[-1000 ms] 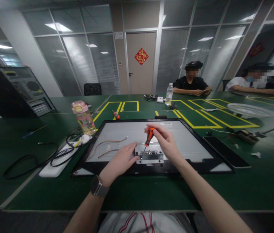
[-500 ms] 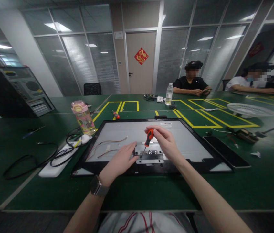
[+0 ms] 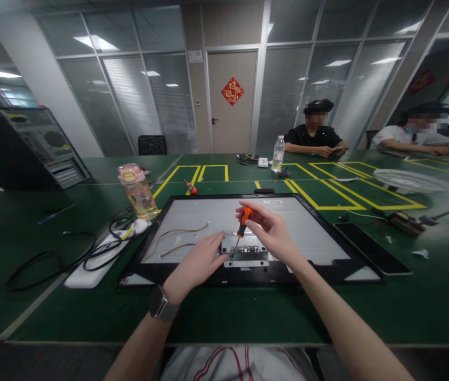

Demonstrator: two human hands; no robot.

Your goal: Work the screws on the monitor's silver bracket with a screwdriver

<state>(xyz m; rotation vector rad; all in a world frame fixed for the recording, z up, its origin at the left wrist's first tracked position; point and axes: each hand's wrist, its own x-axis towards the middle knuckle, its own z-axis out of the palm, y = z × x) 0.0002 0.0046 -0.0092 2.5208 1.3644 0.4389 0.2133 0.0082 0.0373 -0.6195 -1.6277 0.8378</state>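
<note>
A flat display panel [image 3: 307, 233] with a black frame and grey back lies on the table before me. On its near middle part sits a metal bracket [image 3: 248, 256]. My right hand [image 3: 270, 227] grips the orange and black handle of a screwdriver [image 3: 244, 221], its shaft slanting down to the bracket's left part. My left hand [image 3: 198, 260] lies with fingers stretched out, its fingertips against the bracket's left end. Thin cables [image 3: 177, 231] run loosely over the panel's left side. Where exactly the screwdriver tip sits is too small to tell.
Left of the panel are a white power strip [image 3: 85, 272] with black cables and a pink-lidded bottle [image 3: 137, 193]. A black phone-like slab [image 3: 371, 248] lies to the right. Farther off stand a clear bottle [image 3: 278, 154] and a computer case [image 3: 29, 151]. Two people sit across the table.
The fingers of my right hand have shifted slightly on the screwdriver handle, which has turned a little. My left hand stays in place on the bracket.
</note>
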